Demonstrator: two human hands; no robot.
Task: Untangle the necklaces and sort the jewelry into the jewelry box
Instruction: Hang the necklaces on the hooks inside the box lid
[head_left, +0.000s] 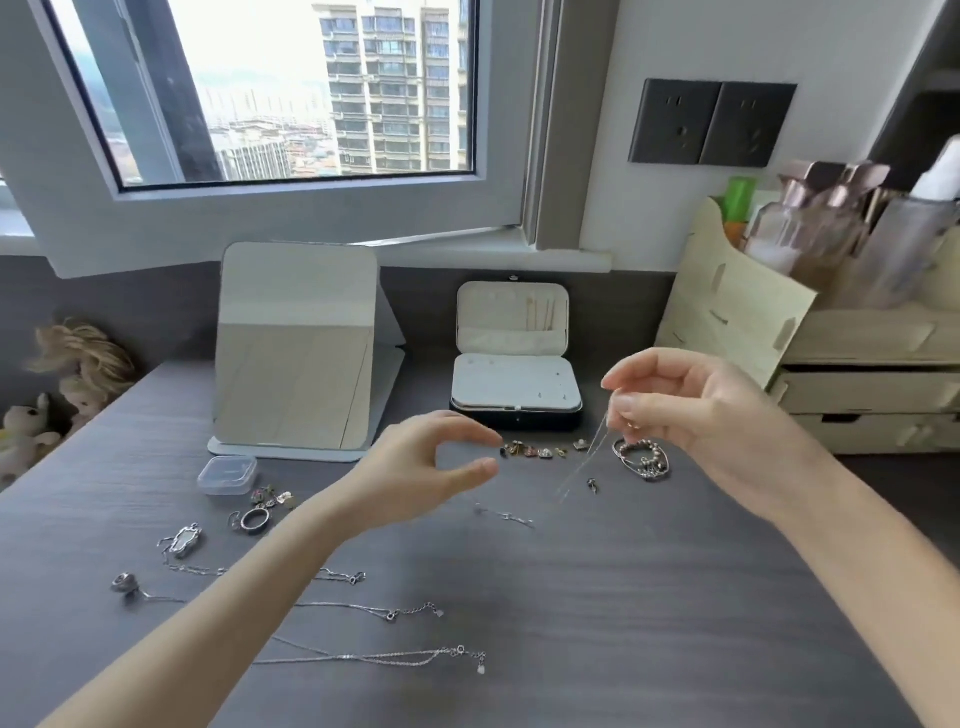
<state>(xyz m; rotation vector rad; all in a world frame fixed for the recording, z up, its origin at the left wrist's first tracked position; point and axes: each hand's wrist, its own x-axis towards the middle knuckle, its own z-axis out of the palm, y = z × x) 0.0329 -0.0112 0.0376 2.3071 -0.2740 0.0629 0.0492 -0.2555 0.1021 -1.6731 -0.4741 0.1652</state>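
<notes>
My left hand hovers just in front of jewelry box, toward its left corner. Forefinger and thumb curved in C, tips apart, nothing between. Left forearm bare, enters from lower left. My right hand raised to right of box, thumb and forefinger pinching thin chain, other fingers curled. Right forearm bare, enters from lower right.

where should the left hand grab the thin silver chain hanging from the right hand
Pinch the thin silver chain low on its hanging stretch, just above the dark grey table, coming sideways from the left. The right hand pinches its top, so that stretch hangs free, and the open left hand is beside it.
</notes>
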